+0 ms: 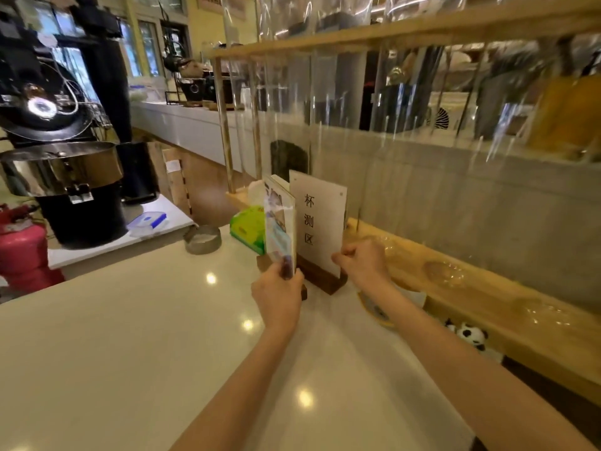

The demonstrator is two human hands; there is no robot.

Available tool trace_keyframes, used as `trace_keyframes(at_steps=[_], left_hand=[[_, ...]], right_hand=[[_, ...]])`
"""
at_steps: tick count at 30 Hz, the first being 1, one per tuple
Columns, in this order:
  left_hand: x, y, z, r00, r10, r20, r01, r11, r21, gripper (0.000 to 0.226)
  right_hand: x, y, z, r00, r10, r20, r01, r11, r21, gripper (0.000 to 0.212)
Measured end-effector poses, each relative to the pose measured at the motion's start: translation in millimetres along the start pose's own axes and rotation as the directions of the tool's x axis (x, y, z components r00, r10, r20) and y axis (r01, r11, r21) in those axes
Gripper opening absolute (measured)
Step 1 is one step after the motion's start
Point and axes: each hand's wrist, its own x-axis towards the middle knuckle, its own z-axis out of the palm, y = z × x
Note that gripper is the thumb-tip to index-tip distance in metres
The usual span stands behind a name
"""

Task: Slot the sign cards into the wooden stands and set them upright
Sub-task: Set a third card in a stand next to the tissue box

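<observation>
A white sign card (pixel 320 219) with black characters stands upright in a dark wooden stand (pixel 325 281) on the pale counter. My right hand (pixel 362 260) pinches that card's lower right edge. Just to its left, a colourful printed card (pixel 279 226) in a clear sleeve stands upright, seen nearly edge-on. My left hand (pixel 278 296) grips its bottom edge. A second dark wooden stand (pixel 303 291) lies mostly hidden behind my left hand.
A green tissue pack (pixel 247 227) and a grey metal ashtray (pixel 202 239) sit behind the cards. A clear screen in a wooden frame (pixel 455 275) rises on the right. A panda toy (pixel 471 336) lies by the frame. A black roasting machine (pixel 65 157) stands far left.
</observation>
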Motion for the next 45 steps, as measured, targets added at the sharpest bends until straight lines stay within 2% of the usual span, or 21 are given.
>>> trace_keyframes(at_steps=[6,13,20,23,26,28,30,33,35,38,41,45], left_hand=[[5.2,9.9,39.5,1.0,-0.024,0.002,0.024,1.0,0.01,0.033],[-1.3,19.1,57.4,0.994,-0.1,-0.051,0.1,0.995,0.005,0.046],[-4.9,18.2,61.5,0.989,-0.146,-0.032,0.144,0.988,-0.059,0.049],[-7.5,13.2,55.7,0.99,-0.126,0.063,0.131,0.988,-0.083,0.05],[-6.8,4.5,50.8,0.961,-0.034,0.275,0.045,0.998,-0.032,0.056],[-0.9,-0.1,44.3,0.911,0.0,0.413,-0.023,0.998,0.051,0.055],[5.7,-2.9,33.0,0.873,0.006,0.487,-0.064,0.993,0.102,0.042],[11.3,-7.1,17.0,0.85,0.033,0.526,-0.102,0.99,0.102,0.034],[13.4,-11.8,9.9,0.842,0.054,0.537,-0.139,0.983,0.119,0.036],[17.4,-21.3,6.6,0.782,0.053,0.621,-0.259,0.934,0.246,0.045],[15.8,-23.5,5.5,0.701,-0.041,0.712,-0.32,0.874,0.365,0.059],[11.1,-19.6,1.9,0.688,-0.037,0.725,-0.319,0.882,0.348,0.057]], right_hand=[[18.5,19.4,-10.9,0.999,-0.007,-0.051,0.005,0.999,-0.048,0.029],[26.1,25.0,-13.6,0.999,-0.013,-0.034,0.011,0.999,-0.046,0.022],[25.3,21.6,-16.7,1.0,0.004,-0.031,-0.008,0.992,-0.129,0.023],[19.6,9.6,-25.7,0.991,-0.044,-0.127,0.024,0.988,-0.151,0.024],[10.8,-6.7,-34.3,0.971,-0.133,-0.198,0.103,0.983,-0.154,0.025],[6.4,-16.2,-35.0,0.966,-0.182,-0.185,0.162,0.98,-0.117,0.02],[4.6,-22.4,-30.2,0.985,-0.149,-0.088,0.151,0.988,0.02,0.023],[5.2,-26.7,-17.5,0.989,-0.098,0.107,0.085,0.988,0.126,0.034],[5.2,-27.9,-8.7,0.981,-0.109,0.159,0.088,0.987,0.131,0.035],[7.3,-24.5,0.5,0.986,-0.114,0.121,0.1,0.988,0.118,0.027],[8.2,-23.9,-0.3,0.989,-0.123,0.085,0.113,0.987,0.115,0.02],[4.9,-23.5,-5.2,0.99,-0.114,0.082,0.1,0.983,0.154,0.016]])
